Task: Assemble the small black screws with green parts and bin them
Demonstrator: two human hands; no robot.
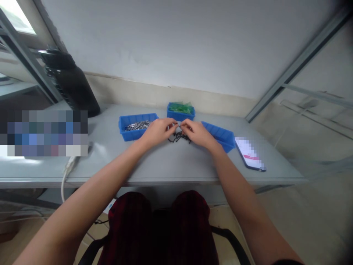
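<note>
My left hand (160, 129) and my right hand (197, 133) come together over the desk, fingertips almost touching. Thumb and fingers are pinched on both hands. A tiny dark piece shows between the fingertips, too small to make out. Just below them lies a loose pile of small black screws (180, 136). Left of my left hand stands a blue bin (129, 136) of thin silvery metal pieces. Behind my hands a smaller blue bin (180, 116) holds green translucent pieces. A third blue bin (224, 136), partly hidden by my right hand, sits to the right.
A phone (249, 154) with a lit screen lies right of the bins. At the back left stands a tall black bottle (73, 82). A white cable (64, 178) hangs over the front edge of the grey desk (171, 165). The wall (176, 44) rises behind.
</note>
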